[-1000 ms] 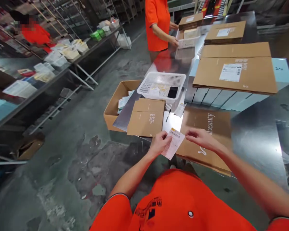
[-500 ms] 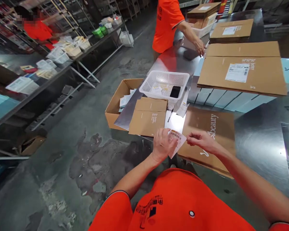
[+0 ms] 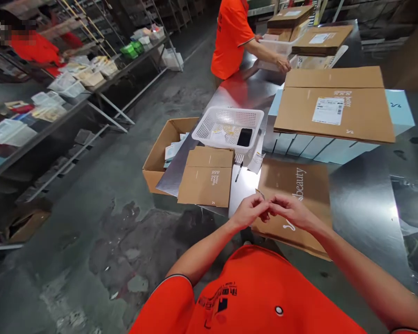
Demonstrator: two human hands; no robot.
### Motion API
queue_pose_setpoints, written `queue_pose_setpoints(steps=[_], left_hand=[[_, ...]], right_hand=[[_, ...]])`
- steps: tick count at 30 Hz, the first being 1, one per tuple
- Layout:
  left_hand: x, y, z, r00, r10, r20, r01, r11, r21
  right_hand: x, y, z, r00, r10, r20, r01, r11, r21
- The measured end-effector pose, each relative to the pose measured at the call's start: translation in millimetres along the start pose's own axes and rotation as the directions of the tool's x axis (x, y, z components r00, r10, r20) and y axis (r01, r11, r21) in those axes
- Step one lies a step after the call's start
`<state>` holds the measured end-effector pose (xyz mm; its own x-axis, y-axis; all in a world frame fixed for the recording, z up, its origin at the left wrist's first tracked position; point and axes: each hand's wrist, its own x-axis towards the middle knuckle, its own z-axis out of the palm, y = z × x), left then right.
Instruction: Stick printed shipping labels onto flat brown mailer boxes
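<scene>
In front of my body, over the near edge of the table, my two hands meet at the fingertips. My left hand (image 3: pixel 248 211) is closed on a printed label (image 3: pixel 260 192), which shows only as a thin edge above the fingers. My right hand (image 3: pixel 288 209) pinches at the same spot, its fingertips against the left ones; most of the label is hidden there. Beneath the hands lies a flat brown carton (image 3: pixel 313 195) with white "beauty" lettering. A smaller folded carton (image 3: pixel 206 178) is to their left, and a black pen (image 3: pixel 239 171) lies between the two.
A white basket (image 3: pixel 199 131) holds papers and a black phone (image 3: pixel 244 137). Labelled flat cartons (image 3: pixel 362 111) rest on pale blue boxes (image 3: pixel 320 149) at right. An open carton (image 3: pixel 152 170) stands beyond the table's left edge. A co-worker's hand (image 3: pixel 283 63) is across the table.
My hands have come together; the label, which faced me in the left hand, is now turned nearly edge-on between them. The view has shifted slightly. The co-worker's hand stays near the far boxes.
</scene>
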<state>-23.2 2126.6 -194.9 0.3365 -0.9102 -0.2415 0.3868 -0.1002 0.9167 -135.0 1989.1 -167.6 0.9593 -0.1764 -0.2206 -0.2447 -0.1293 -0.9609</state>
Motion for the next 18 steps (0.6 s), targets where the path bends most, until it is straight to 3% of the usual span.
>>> queue_pose_setpoints(steps=[3, 5, 7, 10, 13, 16, 18], left_hand=[[10, -1, 3.4, 0.999, -0.046, 0.005, 0.046, 0.993, -0.107], [17, -1, 6.2, 0.997, -0.074, -0.006, 0.072, 0.981, -0.181], [24, -2, 11.0, 0.996, -0.082, -0.042, 0.071, 0.975, -0.210], [36, -4, 22.2, 0.993, -0.020, -0.120, 0.008, 0.995, -0.102], [53, 2, 32.6, 0.988, 0.079, -0.133, -0.069, 0.994, 0.084], [81, 24, 34.6, 0.986, 0.156, -0.059, -0.144, 0.973, 0.179], [109, 47, 30.6, 0.950, 0.271, -0.153, -0.238, 0.949, 0.207]], right_hand=[[0, 9, -10, 0.999, -0.010, -0.032, 0.007, 0.997, -0.083], [1, 17, -15, 0.991, -0.063, -0.121, 0.027, 0.960, -0.279], [1, 23, -20, 0.967, -0.185, -0.177, 0.072, 0.861, -0.503], [-2, 23, -28, 0.949, -0.298, -0.102, 0.174, 0.768, -0.616], [-5, 13, -42, 0.980, -0.186, -0.074, 0.120, 0.842, -0.526], [-2, -1, -72, 0.966, -0.079, -0.245, -0.061, 0.854, -0.516], [5, -13, -102, 0.879, -0.132, -0.459, -0.143, 0.844, -0.517]])
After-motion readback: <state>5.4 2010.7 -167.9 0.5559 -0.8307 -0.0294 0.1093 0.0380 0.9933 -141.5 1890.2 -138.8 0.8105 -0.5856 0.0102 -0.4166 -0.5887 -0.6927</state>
